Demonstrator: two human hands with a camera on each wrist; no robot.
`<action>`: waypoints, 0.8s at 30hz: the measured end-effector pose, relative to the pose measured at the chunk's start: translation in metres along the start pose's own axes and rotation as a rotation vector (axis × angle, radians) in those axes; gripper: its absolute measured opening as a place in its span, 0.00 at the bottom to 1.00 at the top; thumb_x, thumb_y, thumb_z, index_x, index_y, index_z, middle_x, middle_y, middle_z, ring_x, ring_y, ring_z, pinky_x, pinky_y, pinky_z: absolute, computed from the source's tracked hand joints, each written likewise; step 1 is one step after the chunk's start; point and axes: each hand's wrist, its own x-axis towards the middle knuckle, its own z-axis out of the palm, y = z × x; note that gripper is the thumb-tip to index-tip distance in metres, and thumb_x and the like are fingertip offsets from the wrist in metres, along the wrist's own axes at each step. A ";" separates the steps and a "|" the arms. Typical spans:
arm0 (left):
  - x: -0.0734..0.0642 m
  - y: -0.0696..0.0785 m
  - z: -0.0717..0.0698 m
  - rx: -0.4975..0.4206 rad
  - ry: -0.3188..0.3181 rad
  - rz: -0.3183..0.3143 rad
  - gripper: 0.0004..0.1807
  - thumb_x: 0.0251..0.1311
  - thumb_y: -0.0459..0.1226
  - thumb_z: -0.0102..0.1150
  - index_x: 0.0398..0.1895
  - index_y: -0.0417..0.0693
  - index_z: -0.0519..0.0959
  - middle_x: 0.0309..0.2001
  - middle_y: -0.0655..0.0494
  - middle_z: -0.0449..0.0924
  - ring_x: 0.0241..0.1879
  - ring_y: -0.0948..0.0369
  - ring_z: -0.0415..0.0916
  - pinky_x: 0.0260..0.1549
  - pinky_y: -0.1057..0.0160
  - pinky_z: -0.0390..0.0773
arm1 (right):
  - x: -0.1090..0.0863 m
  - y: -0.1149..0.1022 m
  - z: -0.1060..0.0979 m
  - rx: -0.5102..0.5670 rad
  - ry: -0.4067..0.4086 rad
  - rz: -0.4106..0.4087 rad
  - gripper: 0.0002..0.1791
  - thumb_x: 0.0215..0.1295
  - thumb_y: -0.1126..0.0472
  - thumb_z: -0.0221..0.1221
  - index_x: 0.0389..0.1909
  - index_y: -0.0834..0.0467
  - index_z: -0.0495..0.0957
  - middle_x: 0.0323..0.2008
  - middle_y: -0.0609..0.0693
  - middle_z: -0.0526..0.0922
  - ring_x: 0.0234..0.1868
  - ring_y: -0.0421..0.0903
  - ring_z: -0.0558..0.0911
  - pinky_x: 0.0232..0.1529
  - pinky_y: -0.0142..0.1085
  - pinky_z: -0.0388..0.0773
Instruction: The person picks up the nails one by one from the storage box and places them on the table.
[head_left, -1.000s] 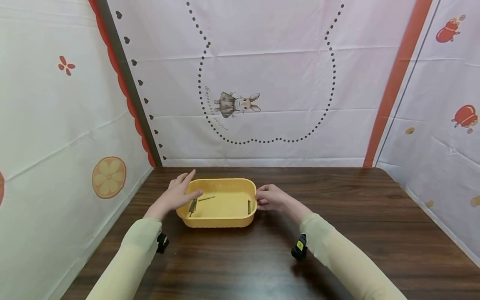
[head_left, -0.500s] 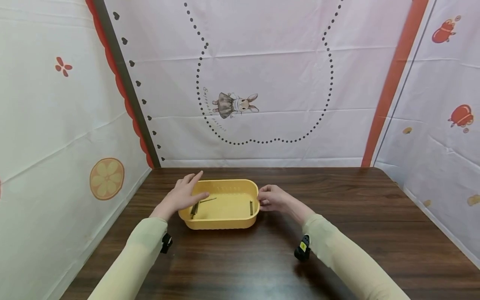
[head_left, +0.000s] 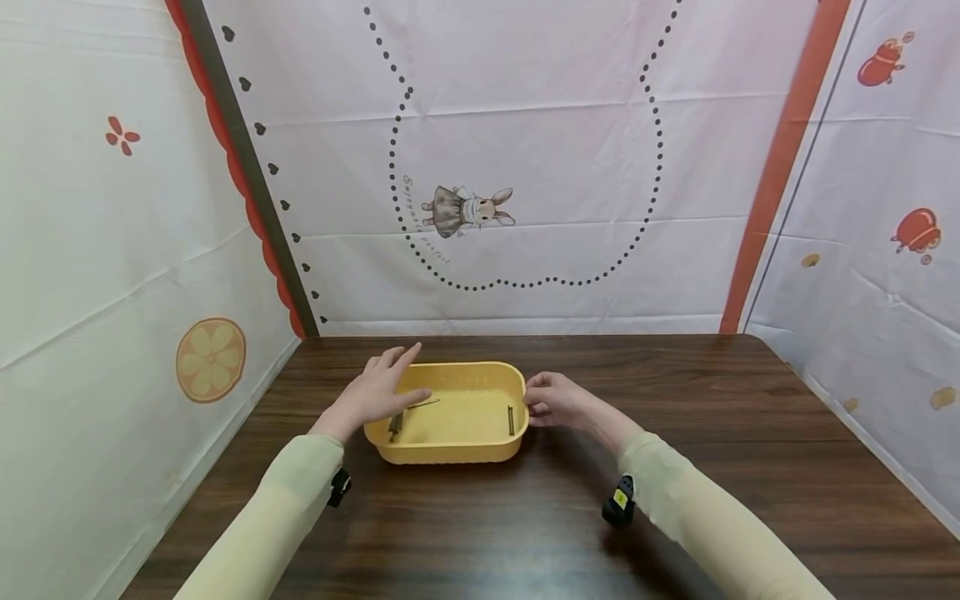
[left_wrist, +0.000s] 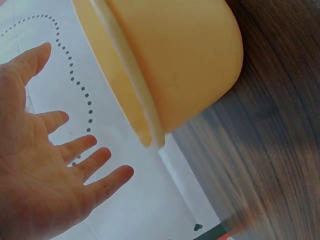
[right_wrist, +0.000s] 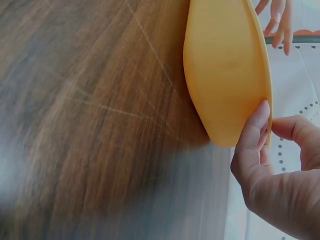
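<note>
A shallow yellow plastic tray [head_left: 450, 454] with rounded corners stands on the table. My right hand [head_left: 558, 402] pinches its right-hand rim; in the right wrist view the thumb is on the inner side and the fingers [right_wrist: 255, 120] lie against the outer wall. Over the tray's left end hovers my left hand [head_left: 375, 396], fingers spread, apart from the rim in the left wrist view. Inside the tray lie thin dark nail-like pieces: a small bunch [head_left: 395, 423] at the left, partly under the left hand, a single thin one [head_left: 425, 404] and a short upright-lying piece [head_left: 511, 421] near the right wall.
The dark wood-grain table [head_left: 675, 467] extends to the front and right of the tray. White printed cloth [head_left: 570, 167] hangs behind it, with more cloth at both sides. A black wrist device [head_left: 619, 502] sits on each sleeve.
The tray has slid a little to the right and slightly nearer, with my right hand still holding its rim. My left hand has moved right along with it, staying spread.
</note>
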 end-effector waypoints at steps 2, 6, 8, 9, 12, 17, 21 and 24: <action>0.001 0.002 0.000 0.003 0.000 0.006 0.47 0.65 0.61 0.52 0.80 0.58 0.44 0.78 0.39 0.47 0.74 0.35 0.48 0.62 0.29 0.64 | -0.002 0.001 -0.002 0.004 -0.005 -0.001 0.16 0.66 0.69 0.52 0.53 0.65 0.63 0.33 0.51 0.72 0.30 0.41 0.76 0.32 0.30 0.82; 0.001 0.006 0.000 0.008 -0.001 0.007 0.46 0.65 0.59 0.54 0.80 0.58 0.45 0.78 0.40 0.47 0.75 0.35 0.48 0.63 0.30 0.63 | -0.008 0.001 -0.006 -0.002 -0.024 0.000 0.16 0.67 0.68 0.52 0.53 0.65 0.62 0.34 0.51 0.73 0.29 0.41 0.77 0.31 0.30 0.82; 0.001 0.008 -0.001 0.009 -0.001 0.011 0.46 0.66 0.58 0.54 0.80 0.59 0.45 0.78 0.40 0.48 0.75 0.36 0.49 0.63 0.30 0.64 | -0.010 0.000 -0.008 0.002 -0.029 0.002 0.16 0.67 0.69 0.52 0.53 0.65 0.62 0.34 0.51 0.73 0.29 0.41 0.77 0.32 0.30 0.82; 0.001 0.009 -0.001 0.007 -0.001 0.013 0.46 0.66 0.58 0.54 0.80 0.59 0.45 0.78 0.40 0.48 0.75 0.36 0.49 0.63 0.30 0.64 | -0.011 0.000 -0.009 0.001 -0.032 0.001 0.16 0.67 0.68 0.52 0.53 0.65 0.62 0.34 0.51 0.74 0.29 0.41 0.77 0.32 0.30 0.82; 0.001 0.012 -0.002 0.011 -0.006 0.024 0.46 0.66 0.58 0.54 0.80 0.59 0.45 0.77 0.40 0.48 0.75 0.36 0.49 0.62 0.30 0.65 | -0.013 0.002 -0.012 0.006 -0.035 0.001 0.16 0.67 0.68 0.52 0.53 0.65 0.62 0.34 0.51 0.74 0.29 0.41 0.78 0.32 0.30 0.82; 0.000 0.019 -0.003 0.007 -0.026 0.036 0.46 0.66 0.59 0.54 0.80 0.60 0.45 0.78 0.41 0.47 0.75 0.37 0.49 0.62 0.30 0.65 | -0.017 0.003 -0.017 -0.006 -0.040 -0.006 0.17 0.67 0.68 0.52 0.54 0.65 0.62 0.35 0.51 0.74 0.30 0.40 0.78 0.34 0.30 0.82; 0.000 0.025 -0.002 0.015 -0.035 0.054 0.46 0.65 0.60 0.53 0.80 0.61 0.45 0.78 0.42 0.48 0.75 0.39 0.49 0.62 0.30 0.65 | -0.021 0.005 -0.020 -0.015 -0.042 -0.003 0.17 0.68 0.68 0.52 0.55 0.66 0.61 0.36 0.52 0.74 0.30 0.40 0.78 0.35 0.31 0.82; 0.000 0.029 0.000 0.020 -0.034 0.069 0.46 0.65 0.60 0.54 0.80 0.61 0.45 0.78 0.43 0.48 0.75 0.39 0.50 0.62 0.29 0.65 | -0.024 0.006 -0.022 -0.016 -0.045 -0.005 0.17 0.68 0.68 0.52 0.55 0.66 0.61 0.36 0.51 0.74 0.30 0.40 0.78 0.35 0.31 0.82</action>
